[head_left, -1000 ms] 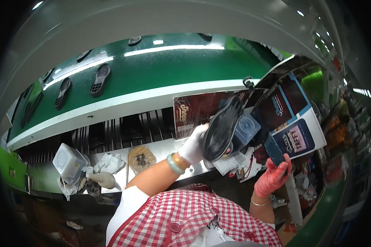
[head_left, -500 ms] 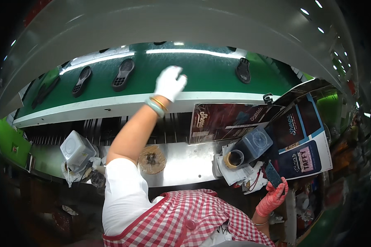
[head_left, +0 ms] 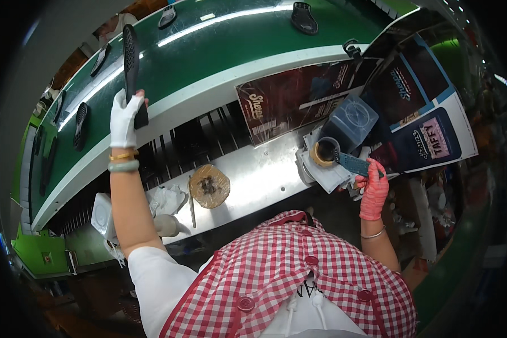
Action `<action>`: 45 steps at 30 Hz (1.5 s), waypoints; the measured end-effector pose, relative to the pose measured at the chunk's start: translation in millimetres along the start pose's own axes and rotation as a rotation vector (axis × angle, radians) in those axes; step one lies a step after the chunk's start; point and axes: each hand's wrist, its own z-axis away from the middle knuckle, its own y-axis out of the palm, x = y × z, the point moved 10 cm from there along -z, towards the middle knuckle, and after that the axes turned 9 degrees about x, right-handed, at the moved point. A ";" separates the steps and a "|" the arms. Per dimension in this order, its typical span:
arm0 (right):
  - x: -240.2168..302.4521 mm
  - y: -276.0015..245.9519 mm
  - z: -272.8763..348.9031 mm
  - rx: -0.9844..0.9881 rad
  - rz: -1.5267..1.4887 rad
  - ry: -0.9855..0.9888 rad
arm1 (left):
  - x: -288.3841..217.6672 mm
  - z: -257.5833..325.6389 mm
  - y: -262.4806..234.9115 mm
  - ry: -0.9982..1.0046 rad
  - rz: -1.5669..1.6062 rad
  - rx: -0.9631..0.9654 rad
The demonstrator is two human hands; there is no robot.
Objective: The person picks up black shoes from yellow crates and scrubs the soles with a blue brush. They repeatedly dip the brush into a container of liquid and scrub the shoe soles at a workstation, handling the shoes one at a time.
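Dark soles (head_left: 305, 18) on green belt (head_left: 225, 46); brown disc (head_left: 209, 186) on metal bench (head_left: 253, 176)

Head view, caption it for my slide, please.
Gloved left hand grips a black shoe sole at the green belt; gloved right hand holds a blue-green brush by a cup.

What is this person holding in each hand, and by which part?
The left hand holds a dark shoe sole near the end closest to the person. The right hand holds a blue-green brush by the end of its handle.
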 end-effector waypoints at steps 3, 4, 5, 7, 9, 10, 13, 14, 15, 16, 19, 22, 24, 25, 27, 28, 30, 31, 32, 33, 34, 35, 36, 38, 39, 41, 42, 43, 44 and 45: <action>-19.1 0.9 -9.6 -0.009 0.014 0.049 | -13.4 93.0 67.0 0.065 0.317 0.298; -22.6 2.2 -12.2 -0.012 0.013 0.068 | -8.9 118.7 91.9 0.012 0.377 0.361; -35.4 -10.9 -17.4 -0.039 0.033 0.071 | 8.6 136.8 124.8 -0.071 0.437 0.438; -52.7 -13.5 -26.8 -0.027 0.029 0.087 | 51.6 182.8 170.0 -0.303 0.659 0.500; -69.5 -18.0 -36.1 -0.022 0.020 0.099 | 91.8 221.9 204.5 -0.466 0.869 0.527; -80.4 -21.1 -42.0 -0.006 0.029 0.126 | 104.2 231.8 217.3 -0.496 0.903 0.524; -88.0 -21.3 -52.1 0.029 0.160 0.103 | 147.5 253.6 232.6 -0.721 1.070 0.392; -91.5 -22.1 -56.6 0.062 0.207 0.097 | 160.2 258.5 236.1 -0.754 1.138 0.364; -97.5 -26.8 -62.1 0.064 0.268 0.130 | 165.5 260.1 239.8 -0.743 1.188 0.378; -103.5 -33.2 -66.1 0.060 0.268 0.098 | 166.2 259.9 243.2 -0.734 1.235 0.401; -122.6 -39.7 -75.2 0.073 0.254 0.132 | 142.7 247.3 249.3 -0.562 1.236 0.534; -107.3 -36.1 -69.8 0.033 0.357 0.154 | 114.7 241.5 256.3 -0.545 1.345 0.600; -83.9 -17.5 -61.4 0.026 0.392 0.126 | 116.6 240.5 266.3 -0.589 1.383 0.609; -74.8 -16.8 -57.6 0.023 0.356 0.084 | 123.0 239.2 276.2 -0.656 1.382 0.608; -78.2 -18.5 -61.2 0.048 0.279 0.090 | 126.4 236.1 285.1 -0.688 1.303 0.570; -63.4 -6.8 -57.3 0.054 0.281 0.059 | 129.8 237.0 288.0 -0.697 1.297 0.549; -68.4 -7.6 -59.7 0.066 0.256 0.100 | 130.8 235.8 295.8 -0.699 1.249 0.555; -71.4 -9.0 -60.8 0.067 0.254 0.125 | 132.7 237.4 299.9 -0.737 1.229 0.522; -75.5 -8.7 -61.0 0.078 0.247 0.151 | 137.9 238.8 300.8 -0.771 1.203 0.479; -77.2 -7.3 -59.9 0.084 0.232 0.167 | 138.4 238.7 303.8 -0.753 1.198 0.557; -78.5 -6.3 -59.2 0.094 0.217 0.182 | 140.2 240.2 307.1 -0.758 1.199 0.547; -78.8 -2.7 -58.7 0.114 0.213 0.177 | 137.9 240.3 308.0 -0.763 1.196 0.532; -80.3 -0.5 -59.3 0.125 0.212 0.171 | 137.5 240.5 308.7 -0.765 1.194 0.514; -83.7 5.8 -61.7 0.153 0.208 0.159 | 146.7 248.0 312.4 -0.876 1.264 0.468; -85.1 8.4 -63.4 0.160 0.241 0.155 | 150.1 249.6 313.4 -0.889 1.288 0.486; -94.6 11.4 -70.2 0.190 0.290 0.144 | 154.0 252.4 315.0 -0.910 1.308 0.498; -98.2 13.3 -72.5 0.205 0.315 0.138 | 155.8 253.5 315.1 -0.919 1.302 0.493; -100.2 13.2 -74.0 0.209 0.338 0.136 | 157.9 254.4 315.0 -0.927 1.296 0.487; -99.8 16.9 -75.1 0.218 0.360 0.135 | 158.0 255.2 315.1 -0.924 1.312 0.510; -99.0 20.3 -75.4 0.227 0.382 0.134 | 158.6 256.0 315.0 -0.920 1.327 0.533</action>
